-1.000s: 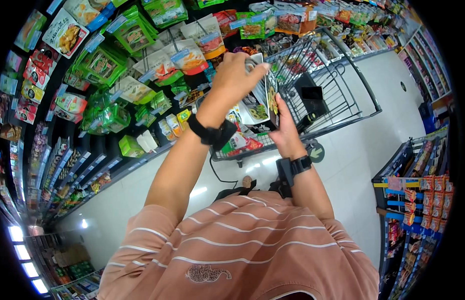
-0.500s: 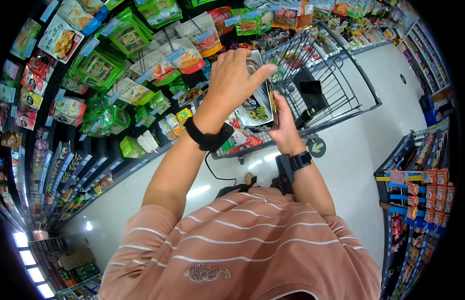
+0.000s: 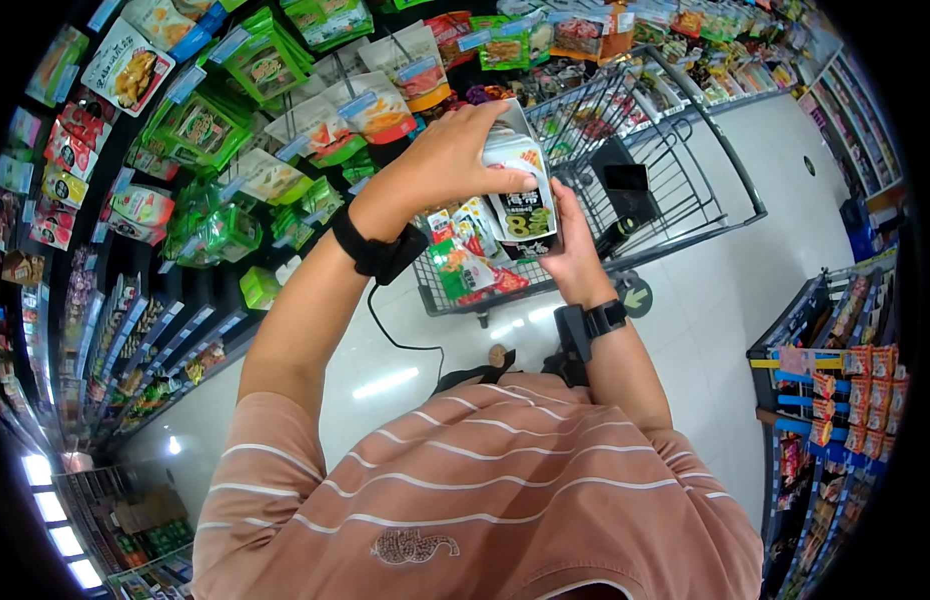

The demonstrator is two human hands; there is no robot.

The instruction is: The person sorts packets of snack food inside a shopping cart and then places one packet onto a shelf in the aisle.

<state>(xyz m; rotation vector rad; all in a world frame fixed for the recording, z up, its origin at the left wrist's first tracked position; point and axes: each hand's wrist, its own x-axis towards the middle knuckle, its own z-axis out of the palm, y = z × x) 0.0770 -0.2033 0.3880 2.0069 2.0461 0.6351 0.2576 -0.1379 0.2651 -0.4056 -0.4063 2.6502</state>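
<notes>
L hand grips upper end of snack box, thumb on front; R hand holds its R side. Cart rim near R hand; wide floor beyond, to R.

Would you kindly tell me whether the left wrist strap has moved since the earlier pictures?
Yes, leftward: the left wrist strap is now nearer the green box.

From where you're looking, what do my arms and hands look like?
Your left hand and right hand are ungloved. Your left strap and right strap, worn at the wrists, are black, each with a dark, boxy device. A thin black cable hangs near the left one. Your short sleeves are dusty pink with white stripes.
</notes>
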